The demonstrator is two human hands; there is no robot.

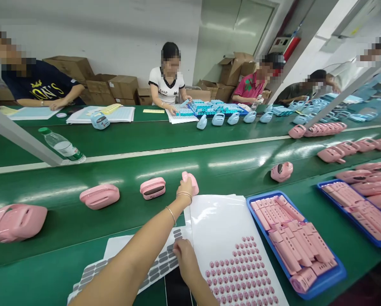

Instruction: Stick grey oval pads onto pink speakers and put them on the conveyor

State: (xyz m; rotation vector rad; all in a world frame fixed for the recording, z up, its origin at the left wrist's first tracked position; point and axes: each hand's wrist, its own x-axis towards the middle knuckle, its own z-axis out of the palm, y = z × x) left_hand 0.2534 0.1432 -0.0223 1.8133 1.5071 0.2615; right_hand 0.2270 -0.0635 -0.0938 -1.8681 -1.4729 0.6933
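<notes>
My left hand [184, 190] reaches forward over the green conveyor belt [228, 163] and is closed around a small pink device [192, 180] standing on the belt. Bracelets circle that wrist. My right hand [184, 258] lies near me with its fingers curled down and pinched on a sheet of grey oval stickers [160, 264]. What the fingertips hold is hidden. A white sheet of small pink stickers [238, 272] lies just right of that hand. Two more pink devices [152, 188] [99, 196] sit on the belt to the left of my left hand.
A blue tray of pink parts [324, 280] lies to my right, with a second one [378, 244] beyond it. Another pink device [15, 222] lies far left, one [281, 171] to the right. A water bottle [62, 146] lies on the belt. Several people sit across it.
</notes>
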